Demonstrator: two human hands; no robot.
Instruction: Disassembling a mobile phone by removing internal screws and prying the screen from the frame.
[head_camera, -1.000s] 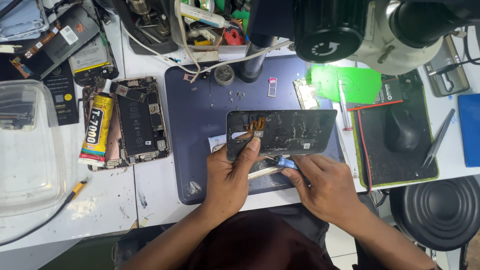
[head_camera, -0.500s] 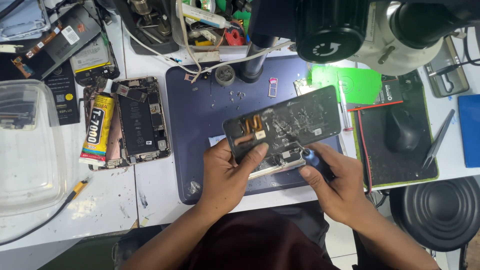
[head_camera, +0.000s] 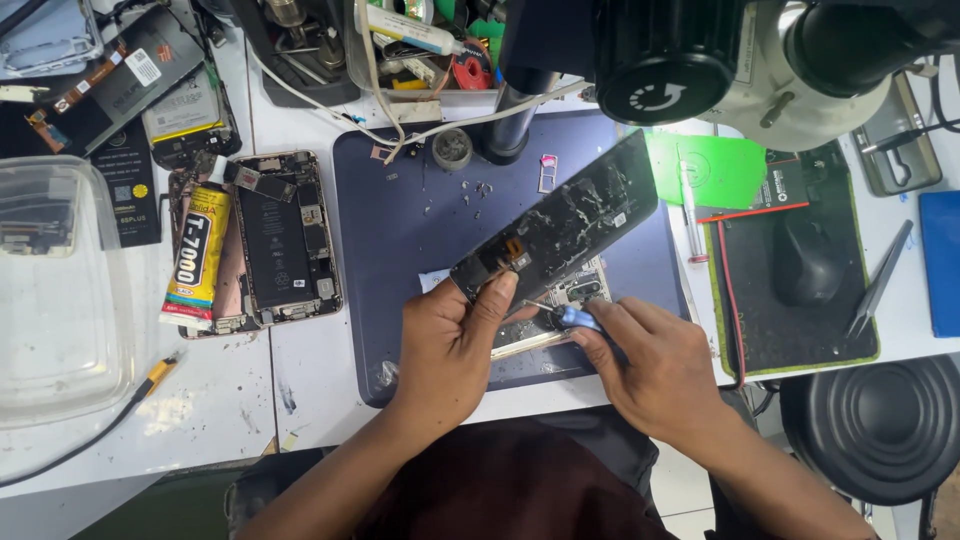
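My left hand (head_camera: 455, 340) pinches the near left end of a black phone screen panel (head_camera: 560, 225), lifted and tilted up to the right, its glue-flecked underside showing. Under it lies the opened phone body (head_camera: 570, 300) on a dark blue work mat (head_camera: 410, 220). My right hand (head_camera: 655, 365) grips a small blue-handled tool (head_camera: 572, 317), its thin tip pointing left into the phone body below the raised panel.
A second opened phone (head_camera: 285, 235) and a yellow glue tube (head_camera: 195, 255) lie left of the mat. A clear plastic box (head_camera: 50, 290) is far left. A microscope head (head_camera: 720, 55) hangs above. A mouse on a pad (head_camera: 800, 260), green card (head_camera: 715, 165) and tweezers (head_camera: 880, 285) lie right.
The screen panel has swung from lying flat to steeply tilted up toward the right. My left hand followed its near end; my right hand brought the blue tool in beneath it.
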